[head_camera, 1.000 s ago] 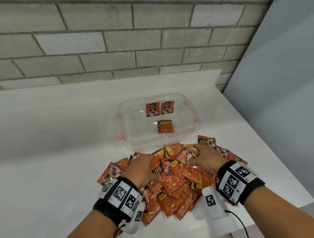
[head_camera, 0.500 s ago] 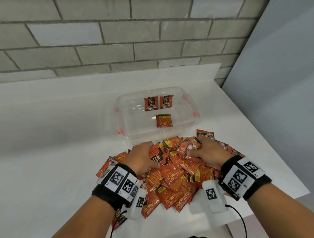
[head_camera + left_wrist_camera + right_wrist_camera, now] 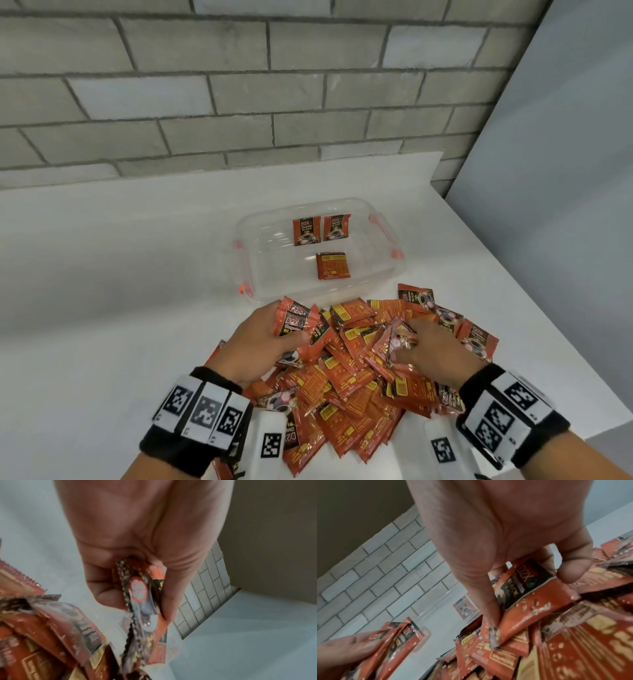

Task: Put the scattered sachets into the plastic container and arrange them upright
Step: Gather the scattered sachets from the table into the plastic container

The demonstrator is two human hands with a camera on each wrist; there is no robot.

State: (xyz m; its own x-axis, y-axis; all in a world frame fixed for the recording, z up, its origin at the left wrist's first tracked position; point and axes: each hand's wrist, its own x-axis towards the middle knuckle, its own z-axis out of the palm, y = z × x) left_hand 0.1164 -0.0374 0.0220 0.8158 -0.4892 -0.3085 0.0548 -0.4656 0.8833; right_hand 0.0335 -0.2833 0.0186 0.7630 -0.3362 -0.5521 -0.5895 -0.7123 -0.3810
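Observation:
A heap of red sachets (image 3: 356, 383) lies on the white table in front of a clear plastic container (image 3: 376, 284). Inside the container two sachets (image 3: 322, 229) lean upright on the far wall and one sachet (image 3: 333, 266) lies flat on the floor. My left hand (image 3: 263, 339) grips a small stack of sachets (image 3: 144, 601) between thumb and fingers, lifted at the heap's left front. My right hand (image 3: 428, 349) pinches one sachet (image 3: 527, 595) on top of the heap, thumb and fingers curled round it.
A grey brick wall (image 3: 239, 85) runs behind the table. A pale panel (image 3: 565, 171) stands at the right, past the table's right edge (image 3: 548, 349). Bare white tabletop (image 3: 102, 308) spreads to the left of the heap.
Both hands went from resting on the heap to gripping sachets. The left hand has gathered a stack and raised it toward the container; the right has pinched one sachet.

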